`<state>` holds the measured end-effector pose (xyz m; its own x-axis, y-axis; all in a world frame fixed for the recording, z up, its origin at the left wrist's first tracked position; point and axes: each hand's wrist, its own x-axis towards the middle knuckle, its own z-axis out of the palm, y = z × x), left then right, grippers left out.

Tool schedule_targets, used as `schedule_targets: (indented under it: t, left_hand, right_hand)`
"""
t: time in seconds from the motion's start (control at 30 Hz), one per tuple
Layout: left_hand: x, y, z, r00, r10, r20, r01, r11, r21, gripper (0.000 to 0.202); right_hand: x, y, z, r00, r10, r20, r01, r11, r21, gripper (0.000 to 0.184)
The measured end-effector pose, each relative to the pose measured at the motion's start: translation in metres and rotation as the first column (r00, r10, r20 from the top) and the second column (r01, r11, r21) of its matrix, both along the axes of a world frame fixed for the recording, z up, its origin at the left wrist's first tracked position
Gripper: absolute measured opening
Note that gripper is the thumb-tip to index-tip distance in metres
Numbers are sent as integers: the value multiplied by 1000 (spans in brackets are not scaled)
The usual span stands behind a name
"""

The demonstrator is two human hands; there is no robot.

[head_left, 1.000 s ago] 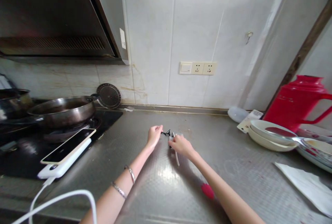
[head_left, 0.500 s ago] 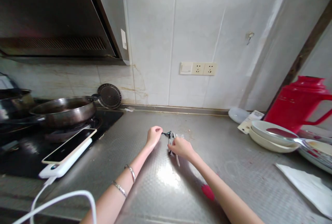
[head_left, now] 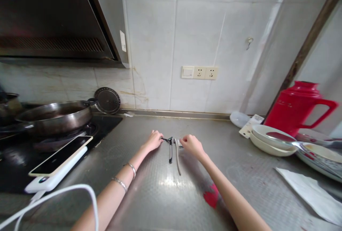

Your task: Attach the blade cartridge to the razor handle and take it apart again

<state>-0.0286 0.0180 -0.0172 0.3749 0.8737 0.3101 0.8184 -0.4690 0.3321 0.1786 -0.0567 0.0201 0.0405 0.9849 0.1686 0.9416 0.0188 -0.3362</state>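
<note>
Two slim utensils lie side by side on the steel counter (head_left: 165, 195): a dark one (head_left: 170, 151) and a pale one (head_left: 177, 156). My left hand (head_left: 154, 140) pinches the far end of the dark utensil. My right hand (head_left: 191, 144) rests closed at the far end of the pale utensil, fingers curled on it. Both forearms stretch out over the counter, and the left wrist wears two bracelets.
A phone on a white power bank (head_left: 57, 160) with a white cable sits at the left by the hob with a wok (head_left: 55, 115). Plates (head_left: 272, 140), a red jug (head_left: 296, 106) and a paper sheet (head_left: 312, 193) are at the right. A red scrap (head_left: 212, 197) lies near my right forearm.
Both hands have drawn slightly apart and the two utensils now lie uncovered side by side on the counter. The view has shifted a little.
</note>
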Motion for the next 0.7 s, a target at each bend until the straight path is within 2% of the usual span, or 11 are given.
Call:
schedule_targets:
  t: [0.3,0.53,0.7]
  left_hand:
    - [-4,-2,-6,998,-54,-22,56,996,72,20]
    - [-5,-6,-2,990,-77,-116,91,987,129,22]
    - [-10,-7,1,993,-58,-99,72,988,135,22]
  right_hand:
    - [21,11,-6,995,-81,-52,81,997,4,32]
    - [27,15,-11,994,-87,-70,89,996,20,30]
    - [30,16,-13,993,-77,-89,79,996,28,32]
